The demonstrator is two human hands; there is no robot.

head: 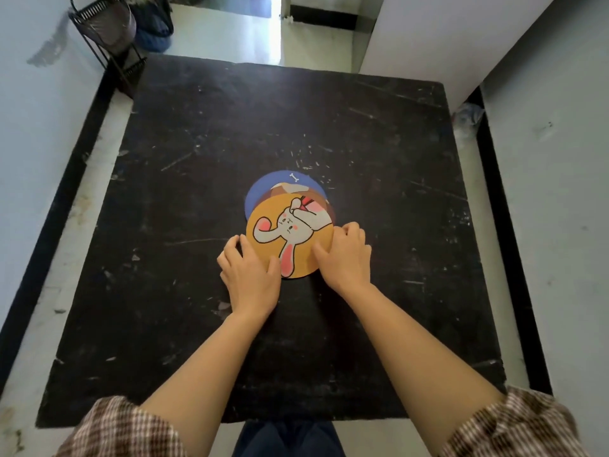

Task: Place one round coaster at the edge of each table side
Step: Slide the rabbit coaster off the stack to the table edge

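Both hands point(296, 262) grip orange rabbit coaster point(290, 239) | stack – table point(197, 192) centre

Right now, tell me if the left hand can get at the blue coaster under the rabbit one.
Probably not directly. The left hand rests on the near-left edge of the orange rabbit coaster, which covers most of the blue coaster. Only the blue one's far rim shows, so the top coaster likely has to come off first.
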